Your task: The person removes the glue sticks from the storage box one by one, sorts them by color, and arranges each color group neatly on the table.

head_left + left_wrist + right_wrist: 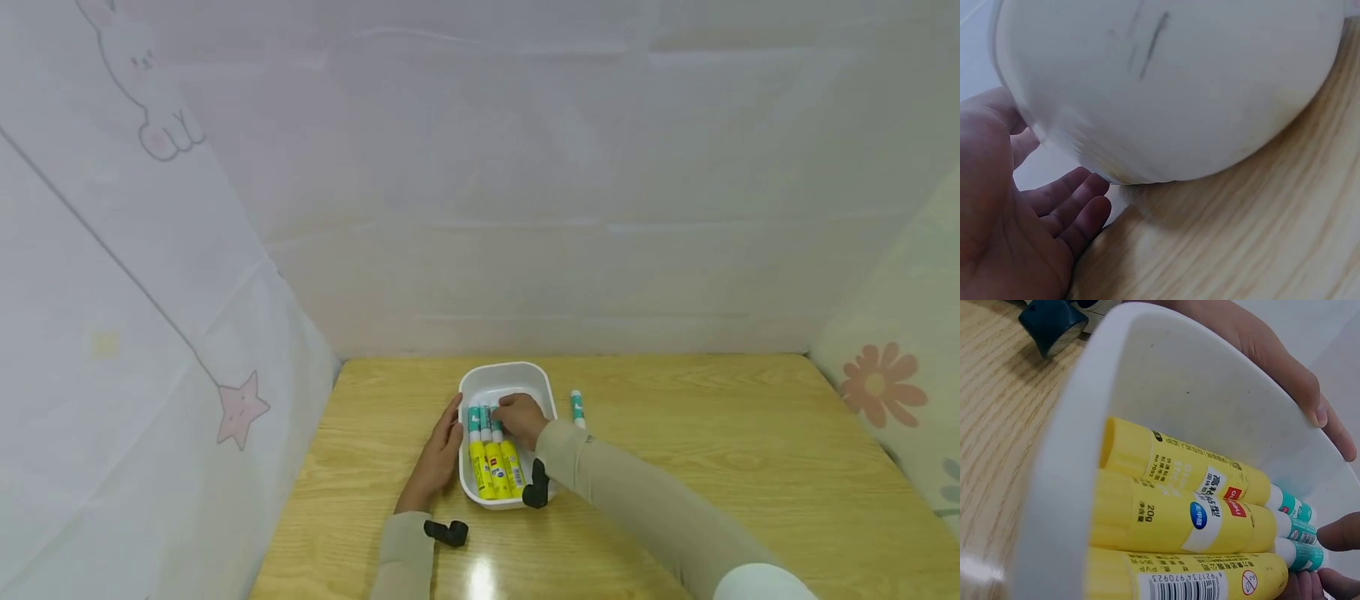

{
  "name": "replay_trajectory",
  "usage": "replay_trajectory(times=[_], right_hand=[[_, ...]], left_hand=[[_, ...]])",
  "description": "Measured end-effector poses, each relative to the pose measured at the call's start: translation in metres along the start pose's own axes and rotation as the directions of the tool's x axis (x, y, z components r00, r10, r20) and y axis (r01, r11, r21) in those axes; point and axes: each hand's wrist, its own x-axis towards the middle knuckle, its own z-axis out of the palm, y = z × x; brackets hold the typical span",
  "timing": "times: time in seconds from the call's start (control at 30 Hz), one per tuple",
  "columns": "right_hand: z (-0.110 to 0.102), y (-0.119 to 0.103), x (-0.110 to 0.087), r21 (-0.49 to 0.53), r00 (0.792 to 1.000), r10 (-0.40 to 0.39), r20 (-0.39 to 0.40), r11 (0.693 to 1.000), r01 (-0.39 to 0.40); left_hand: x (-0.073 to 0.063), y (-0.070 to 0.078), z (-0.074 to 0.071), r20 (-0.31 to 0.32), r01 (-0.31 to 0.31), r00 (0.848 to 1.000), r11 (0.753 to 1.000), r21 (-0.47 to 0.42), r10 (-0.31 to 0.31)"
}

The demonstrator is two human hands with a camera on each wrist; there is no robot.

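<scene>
A white plastic tray (501, 382) stands on the table. Three yellow glue sticks (1204, 525) lie side by side in its near half. Beyond them three smaller teal-and-white glue sticks (474, 423) form a second row. My right hand (522, 417) reaches into the tray and pinches the rightmost teal glue stick (1307, 555) between thumb and fingers. Against the tray's left outer wall rests my left hand (438, 458); its fingers are loosely extended along the side, with fingertips at the rim in the right wrist view.
Another teal-and-white glue stick (577, 407) lies on the wooden table (712, 450), just right of the tray. Patterned white cloth (480, 208) hangs behind and at both sides. A black wrist mount (447, 533) sits on the left sleeve, another on the right.
</scene>
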Motion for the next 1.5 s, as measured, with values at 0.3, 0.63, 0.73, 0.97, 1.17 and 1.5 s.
replay_trajectory(times=[0.3,0.63,0.73,0.97,1.17,1.5], right_hand=[[0.003,0.0,0.005,-0.025,0.999,0.012,-0.044,1.0,-0.013],[0.012,0.007,0.012,-0.018,0.995,0.002,-0.097,1.0,-0.004],[0.012,0.008,0.012,-0.029,0.994,-0.017,-0.107,0.999,0.014],[0.009,0.007,0.011,-0.049,0.993,-0.033,-0.114,0.998,0.027],[0.004,0.003,0.008,-0.046,0.995,-0.017,-0.102,0.999,0.012],[-0.006,-0.001,0.006,-0.046,0.993,-0.045,-0.105,0.998,0.04]], left_hand=[[0.001,0.0,-0.001,-0.009,-0.009,1.0,1.0,-0.005,0.009],[0.001,-0.003,-0.002,0.009,-0.036,0.999,0.999,-0.001,0.036],[0.001,-0.002,-0.001,0.01,-0.04,0.999,0.999,-0.003,0.04],[0.001,0.0,0.001,0.006,-0.035,0.999,0.999,-0.009,0.035],[0.002,-0.001,0.001,0.01,-0.046,0.999,0.999,-0.023,0.046],[0.013,-0.038,0.005,-0.072,-0.026,0.997,1.0,0.011,0.026]])
